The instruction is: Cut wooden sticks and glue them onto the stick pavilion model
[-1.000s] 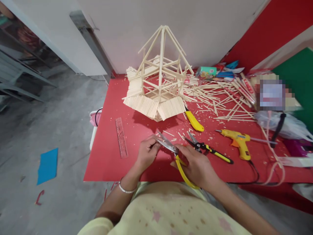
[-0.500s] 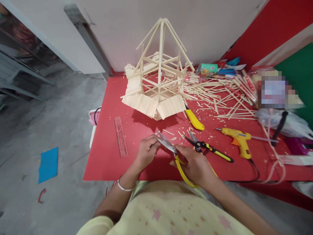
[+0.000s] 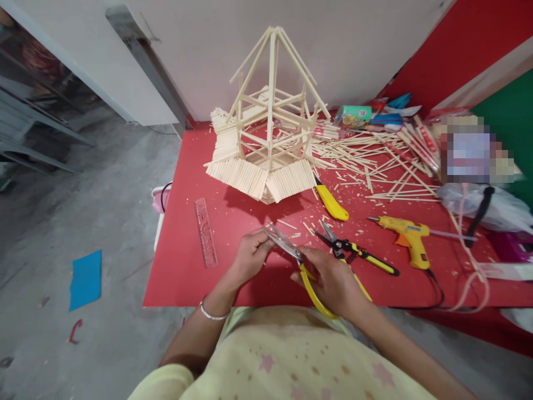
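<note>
In my right hand (image 3: 328,275) is a pair of scissors (image 3: 310,291) with yellow handles, its blades slightly apart and pointing toward my left hand (image 3: 251,256). The left fingers are pinched together right beside the blade tips; whatever is between them is too small and hidden to name. Beyond both hands stands a framework of pale wooden sticks (image 3: 272,105), with slatted panels (image 3: 239,176) slanting out around its base. Small stick offcuts (image 3: 287,224) lie just past the scissors.
Black-and-yellow pruning shears (image 3: 353,250), a yellow cutter knife (image 3: 332,203) and a yellow glue gun (image 3: 406,233) lie to the right on the red table (image 3: 175,278). A clear ruler (image 3: 205,233) is at left. Loose sticks (image 3: 400,166) and a green-labelled container (image 3: 353,115) are farther back.
The view has shifted very slightly. Both hands and the scissors keep nearly the same place, with the blades still at the left fingertips.
</note>
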Motion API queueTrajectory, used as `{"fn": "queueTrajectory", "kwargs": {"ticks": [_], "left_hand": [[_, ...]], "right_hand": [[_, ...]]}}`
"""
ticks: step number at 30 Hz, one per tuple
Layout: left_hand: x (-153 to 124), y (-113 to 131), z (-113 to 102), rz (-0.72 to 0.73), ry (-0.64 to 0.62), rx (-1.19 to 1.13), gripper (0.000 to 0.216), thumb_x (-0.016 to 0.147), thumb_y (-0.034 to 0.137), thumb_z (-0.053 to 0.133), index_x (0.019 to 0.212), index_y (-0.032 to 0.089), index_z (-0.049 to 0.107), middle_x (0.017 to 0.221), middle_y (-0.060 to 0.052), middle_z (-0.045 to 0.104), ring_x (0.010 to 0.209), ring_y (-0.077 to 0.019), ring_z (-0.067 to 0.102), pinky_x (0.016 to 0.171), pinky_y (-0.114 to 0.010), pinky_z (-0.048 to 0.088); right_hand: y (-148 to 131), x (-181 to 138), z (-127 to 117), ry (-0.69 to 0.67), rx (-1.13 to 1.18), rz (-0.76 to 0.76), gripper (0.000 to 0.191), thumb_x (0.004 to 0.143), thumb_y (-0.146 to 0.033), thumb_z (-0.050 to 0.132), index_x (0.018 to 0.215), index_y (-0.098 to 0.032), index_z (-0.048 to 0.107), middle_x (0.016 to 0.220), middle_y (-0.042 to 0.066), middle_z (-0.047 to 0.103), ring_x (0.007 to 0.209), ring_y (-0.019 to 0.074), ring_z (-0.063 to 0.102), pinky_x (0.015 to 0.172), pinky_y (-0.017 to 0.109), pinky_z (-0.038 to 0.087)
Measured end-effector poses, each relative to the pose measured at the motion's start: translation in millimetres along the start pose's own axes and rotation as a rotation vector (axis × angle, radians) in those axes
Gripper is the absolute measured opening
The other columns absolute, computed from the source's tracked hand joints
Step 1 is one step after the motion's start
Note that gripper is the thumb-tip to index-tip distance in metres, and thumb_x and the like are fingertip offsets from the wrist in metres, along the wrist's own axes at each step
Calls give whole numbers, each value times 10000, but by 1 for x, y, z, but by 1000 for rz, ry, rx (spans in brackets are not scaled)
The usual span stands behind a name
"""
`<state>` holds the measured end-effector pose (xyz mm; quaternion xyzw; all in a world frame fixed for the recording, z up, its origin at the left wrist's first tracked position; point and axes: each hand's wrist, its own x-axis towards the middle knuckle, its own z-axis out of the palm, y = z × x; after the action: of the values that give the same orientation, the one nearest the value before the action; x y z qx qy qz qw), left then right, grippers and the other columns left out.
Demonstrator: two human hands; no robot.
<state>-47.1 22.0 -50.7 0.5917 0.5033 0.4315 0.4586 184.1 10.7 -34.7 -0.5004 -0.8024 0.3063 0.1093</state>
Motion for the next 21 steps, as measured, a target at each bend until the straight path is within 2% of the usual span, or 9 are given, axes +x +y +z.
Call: {"fn": "queueTrajectory", "kwargs": {"ticks": [7, 12, 15, 17, 21], "left_hand": [[0, -2, 0, -40, 20, 8, 238, 928, 241, 569, 747, 160, 701, 754, -52, 687, 724, -174, 630, 711, -278, 485], [-1, -5, 1, -123, 22, -76, 244, 942, 335, 604, 861, 156, 749, 798, -74, 726, 763, -176, 666, 745, -286, 520], [-2, -6, 3, -241, 86, -264, 229, 903, 375, 667, 909, 154, 725, 810, -69, 742, 624, -137, 641, 596, -250, 511], [-1, -6, 4, -319, 145, -440, 249, 854, 394, 728, 919, 158, 689, 779, -50, 735, 504, -101, 583, 452, -208, 424], [4, -2, 5, -378, 281, -708, 321, 727, 368, 848, 862, 164, 639, 592, 51, 601, 406, -39, 449, 380, -157, 303]], "right_hand": [[1, 2, 0, 17, -26, 8, 405, 907, -532, 589, 1193, -248, 632, 976, 81, 746, 854, 236, 713, 684, 273, 466], [1, 2, 4, -62, 40, 83, 325, 937, -533, 544, 1055, -245, 638, 786, 14, 708, 684, 185, 666, 617, 250, 410], [1, 1, 5, -20, 79, 100, 332, 930, -507, 562, 1131, -251, 626, 841, 14, 717, 718, 180, 668, 646, 249, 427], [1, 0, 5, 35, 57, 108, 396, 909, -497, 588, 1212, -243, 603, 902, 33, 728, 749, 191, 679, 655, 260, 437], [-1, -2, 1, 93, -4, 68, 458, 882, -452, 614, 1287, -244, 562, 1062, 75, 732, 883, 225, 705, 670, 277, 450]]}}
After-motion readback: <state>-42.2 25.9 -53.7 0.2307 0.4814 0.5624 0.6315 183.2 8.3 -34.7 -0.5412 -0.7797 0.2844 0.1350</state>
